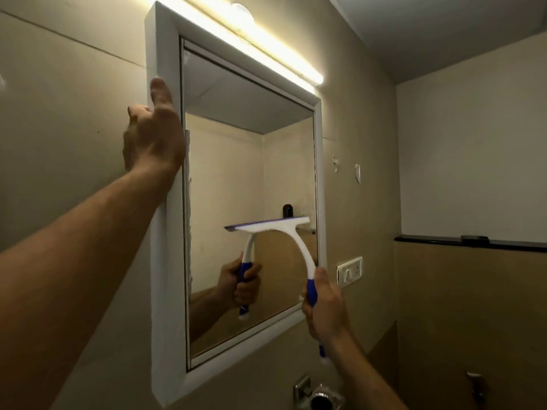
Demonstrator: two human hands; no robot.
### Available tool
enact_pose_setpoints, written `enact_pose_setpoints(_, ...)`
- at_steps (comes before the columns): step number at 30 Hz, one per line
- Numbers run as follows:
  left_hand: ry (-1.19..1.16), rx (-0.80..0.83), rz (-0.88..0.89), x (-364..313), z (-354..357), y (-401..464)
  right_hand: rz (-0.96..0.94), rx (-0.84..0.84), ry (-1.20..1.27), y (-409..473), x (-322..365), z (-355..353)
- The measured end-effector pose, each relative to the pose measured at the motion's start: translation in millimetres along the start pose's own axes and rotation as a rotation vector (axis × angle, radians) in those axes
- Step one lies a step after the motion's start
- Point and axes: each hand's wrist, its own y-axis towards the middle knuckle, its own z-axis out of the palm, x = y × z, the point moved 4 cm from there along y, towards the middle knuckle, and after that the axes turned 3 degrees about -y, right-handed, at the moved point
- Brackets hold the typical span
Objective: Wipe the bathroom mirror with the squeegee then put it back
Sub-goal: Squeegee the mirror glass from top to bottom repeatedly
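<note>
White-blue squeegee [275, 229] blade on mirror [236, 161]; right hand [324, 306] grips handle; left hand [154, 134] spread on frame.

Two bare forearms, no sleeves, watch or rings visible; left hand [154, 134] seen from the back, right hand [327, 306] too, both ungloved

The right hand [324, 303] covered the middle of the squeegee [284, 232] handle. The left hand [154, 134] hid part of the mirror [251, 161] frame's left side.
</note>
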Motion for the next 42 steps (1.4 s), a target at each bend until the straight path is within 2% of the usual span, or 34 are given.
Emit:
enact_pose_setpoints(3, -0.04, 0.101, 0.046, -47.9, 9.9, 37.1, -0.074, -0.029, 0.024, 43.3, 57.4, -1.7)
enact_pose_setpoints(7, 0.062, -0.016, 0.199, -125.6, 36.8, 75.8, -0.195, -0.074, 0.014, 92.8, 138.6, 11.2)
enact_pose_setpoints(10, 0.044, 0.044, 0.234, -151.6, 49.6, 96.5, -0.219, -0.076, 0.007, 108.8, 164.5, 22.0)
enact_pose_setpoints(13, 0.009, 0.173, 0.198, -140.1, 46.3, 100.2, -0.167, -0.026, 0.026, 106.1, 150.2, 27.7)
enact_pose_setpoints(19, -0.062, 0.268, 0.064, -82.6, 23.5, 79.7, -0.113, -0.034, 0.011, 82.6, 89.1, 21.6)
enact_pose_setpoints(24, -0.041, 0.154, 0.203, -127.5, 42.1, 107.2, -0.224, -0.141, -0.036, 111.5, 139.8, 17.9)
enact_pose_setpoints(27, -0.061, 0.095, 0.258, -153.0, 53.0, 124.2, -0.267, -0.14, -0.033, 128.1, 168.2, 19.5)
enact_pose_setpoints(31, -0.081, 0.157, 0.262, -138.8, 52.6, 120.1, -0.245, -0.094, 0.021, 127.3, 149.0, 22.2)
enact_pose_setpoints(36, -0.129, 0.273, 0.139, -98.4, 34.5, 104.2, -0.209, -0.112, -0.003, 111.1, 103.0, 17.5)
enact_pose_setpoints(42, -0.104, 0.068, 0.176, -142.6, 41.7, 128.7, -0.199, -0.129, 0.011, 133.3, 153.5, 4.9)
